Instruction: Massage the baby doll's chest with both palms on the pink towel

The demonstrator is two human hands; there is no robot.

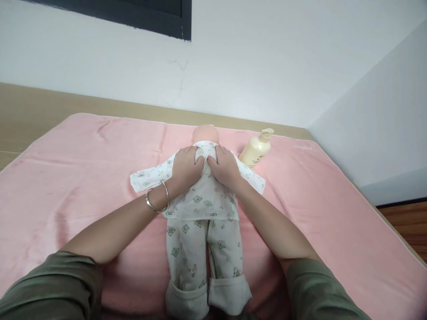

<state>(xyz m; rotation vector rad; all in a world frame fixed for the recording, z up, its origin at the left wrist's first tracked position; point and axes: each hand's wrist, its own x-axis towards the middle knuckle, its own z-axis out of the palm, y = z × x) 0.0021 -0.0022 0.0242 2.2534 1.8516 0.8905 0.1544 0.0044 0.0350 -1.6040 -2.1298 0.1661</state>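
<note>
A baby doll (205, 133) lies stretched out, its bald head toward the wall. It wears a white printed top (207, 202) and matching trousers (187, 249) with turned-up cuffs. Both sleeves spread out to the sides. My left hand (187, 166), with a silver bangle (157, 198) at the wrist, rests on the left of the doll's upper body. On the right of it lies my right hand (224, 166). Both thumbs point toward the middle, apart from the fingers, whose tips reach over the shoulders near the neck and are partly hidden. The doll's face is not visible.
A pale yellow pump bottle (256, 149) leans at a slant beyond the right sleeve. Under everything is a pink mat (83, 178) on a wooden surface (26, 104). A white wall (253, 66) rises behind, with a dark frame (160, 22) at top left.
</note>
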